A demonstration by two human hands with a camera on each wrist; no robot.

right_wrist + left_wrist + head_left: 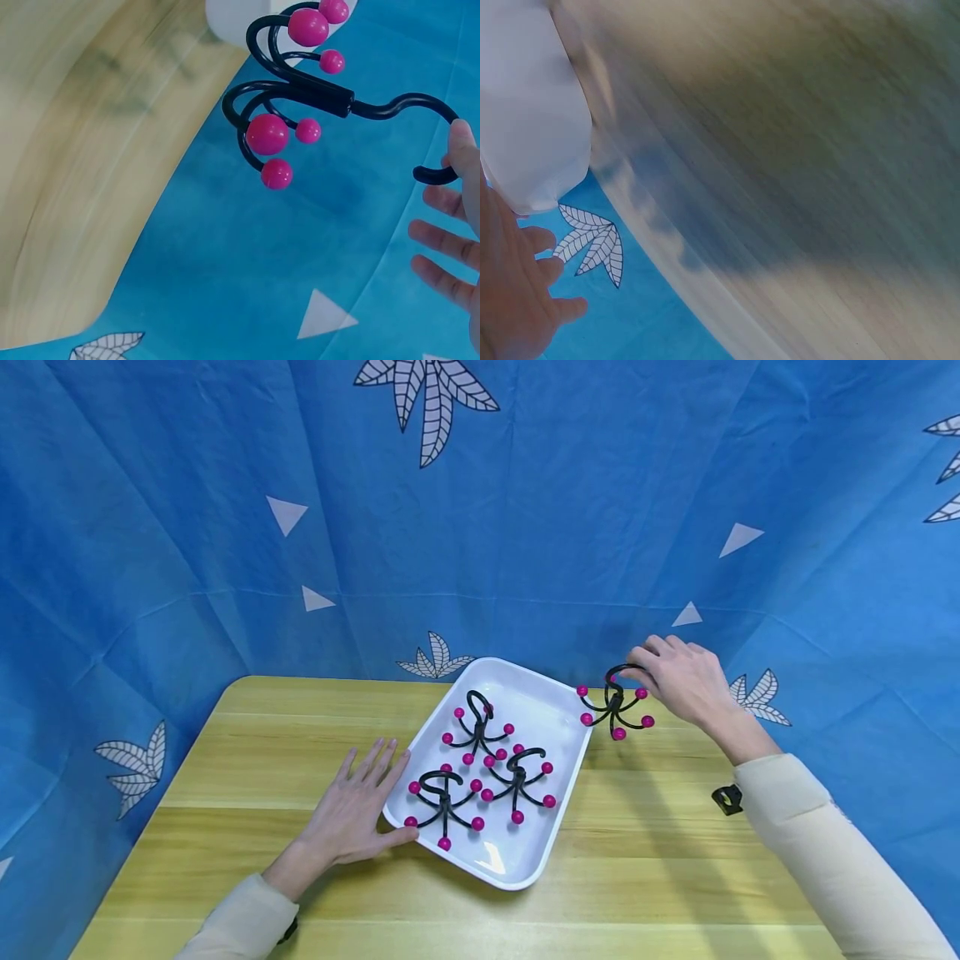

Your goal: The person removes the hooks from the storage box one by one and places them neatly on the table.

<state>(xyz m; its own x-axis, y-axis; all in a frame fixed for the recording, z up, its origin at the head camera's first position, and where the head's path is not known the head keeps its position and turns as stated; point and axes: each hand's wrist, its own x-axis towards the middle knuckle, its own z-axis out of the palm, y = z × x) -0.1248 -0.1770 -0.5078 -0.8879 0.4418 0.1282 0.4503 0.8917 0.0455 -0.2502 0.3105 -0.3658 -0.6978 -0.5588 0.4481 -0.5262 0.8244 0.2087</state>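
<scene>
One hook (pixel 616 702) in my right hand (pixel 681 683), three in the tray (pixel 564 700)

My hook is glossy black, with an S-shaped top, a short thick stem and thin arms that curve outward and up, each tipped with a bright pink ball (pixel 619 734); I have it up off the table (pixel 630 885), just by the tray's far right side, its stem upright; my thumb and finger pinch the curved end, and my other fingers reach out loosely, apart from it.

I count four hooks in all, six balls on each; the three others stand in the one tray, at the back (pixel 477 732), at the right (pixel 519 778) and at the front left (pixel 445 804); my left hand (pixel 351 817) touches the tray's left edge, fingers straight and slightly spread, thumb well out.

The tray is white, shallow and round-cornered, set at a slant on pale yellowish wood with grain running across; blue cloth (pixel 570 527) hangs behind and at both sides, printed with white triangles and leaves; my sleeves (pixel 817 852) are pale.
</scene>
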